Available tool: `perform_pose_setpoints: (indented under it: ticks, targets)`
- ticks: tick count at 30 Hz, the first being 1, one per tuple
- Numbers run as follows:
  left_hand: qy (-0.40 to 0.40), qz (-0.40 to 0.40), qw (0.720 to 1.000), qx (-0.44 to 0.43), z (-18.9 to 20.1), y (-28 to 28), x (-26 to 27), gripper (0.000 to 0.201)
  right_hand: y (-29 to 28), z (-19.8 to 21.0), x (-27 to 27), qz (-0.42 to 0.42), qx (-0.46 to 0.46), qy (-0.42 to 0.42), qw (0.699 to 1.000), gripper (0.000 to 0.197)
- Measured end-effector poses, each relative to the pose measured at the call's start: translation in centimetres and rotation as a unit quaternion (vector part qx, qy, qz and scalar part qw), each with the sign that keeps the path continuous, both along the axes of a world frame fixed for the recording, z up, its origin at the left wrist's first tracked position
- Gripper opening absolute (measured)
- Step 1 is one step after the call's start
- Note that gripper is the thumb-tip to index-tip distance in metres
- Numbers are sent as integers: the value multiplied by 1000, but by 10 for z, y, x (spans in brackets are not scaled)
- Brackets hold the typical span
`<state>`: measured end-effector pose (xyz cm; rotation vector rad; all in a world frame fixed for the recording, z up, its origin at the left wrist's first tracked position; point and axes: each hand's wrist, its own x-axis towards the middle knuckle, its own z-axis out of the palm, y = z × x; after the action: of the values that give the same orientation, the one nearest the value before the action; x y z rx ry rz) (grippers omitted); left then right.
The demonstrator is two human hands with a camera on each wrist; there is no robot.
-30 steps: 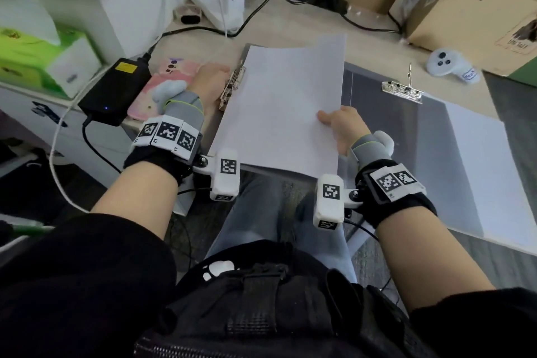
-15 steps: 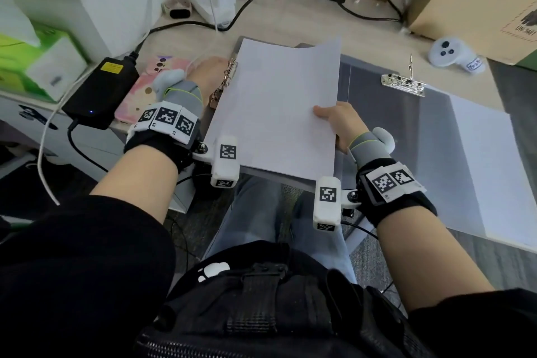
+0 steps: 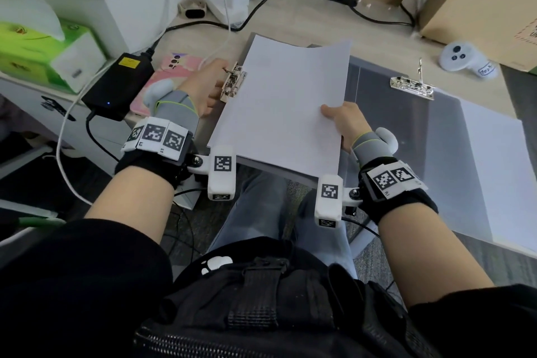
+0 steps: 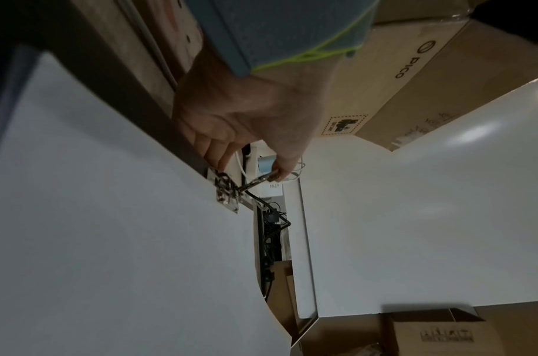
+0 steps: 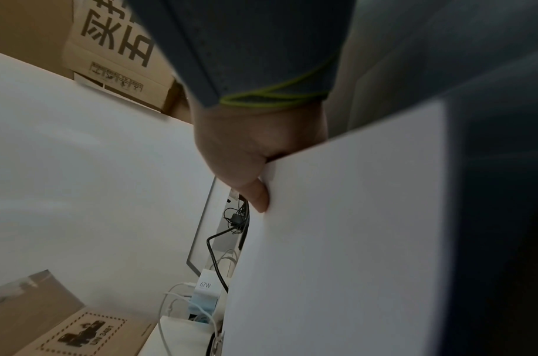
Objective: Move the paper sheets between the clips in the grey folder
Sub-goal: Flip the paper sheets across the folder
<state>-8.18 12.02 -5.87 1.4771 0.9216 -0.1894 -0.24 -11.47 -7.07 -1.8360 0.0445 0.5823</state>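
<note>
Head view: grey folder (image 3: 406, 136) lies open on the tabletop (image 3: 290, 26), near edge hanging over the person's lap; paper sheets (image 3: 284, 107) sit over the folder's left half, left edge at the left clip (image 3: 232, 83), right edge lifted off the folder; left hand (image 3: 203, 90) at the left clip, fingers curled on its metal lever; right hand (image 3: 344, 122) pinches the sheets' right edge, thumb on top; right clip (image 3: 412, 87) on the folder's right half, lever standing upright, well apart from the sheets; more white paper (image 3: 494, 171) on the far right of the folder; black power brick (image 3: 117, 87) and pink phone (image 3: 171, 73) left of the left hand; white controller (image 3: 462, 59) and PICO cardboard box (image 3: 479, 6) at the back right.

Left wrist view: left hand (image 4: 246, 125) with thumb and fingertip nipping the lever of the left clip (image 4: 228, 192), lever raised off the base; paper sheets (image 4: 109, 216) beside the clip, edge probably under it but dim picture, hard to be sure.

Right wrist view: right hand (image 5: 249, 154) closed on the edge of the paper sheets (image 5: 337, 240), thumb pressed on the near face, fingers hidden behind; 67W charger (image 5: 205, 286) and cables beyond.
</note>
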Motion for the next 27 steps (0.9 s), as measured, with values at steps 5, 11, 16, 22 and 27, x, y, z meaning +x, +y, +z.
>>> perform_pose_setpoints:
  ticks: [5, 11, 16, 22, 27]
  targets:
    - [26, -26, 999, -12, 0, -2, -7, 44, 0, -2, 1, 1, -3, -10, 1000, 31]
    - [6, -16, 999, -36, -9, 0, -12, 31, -1, -5, 3, -1, -33, -26, 999, 34]
    - [12, -6, 1000, -18, -14, -1, -15, 21, -2, -8, 5, 2, -43, -36, 998, 41]
    - [9, 39, 998, 50, -53, 22, 3, 39, -2, -7, 5, 3, -24, -26, 999, 25]
    - [-14, 69, 995, 65, -60, 20, 7, 40, -2, -6, 4, 5, -14, -27, 1000, 31]
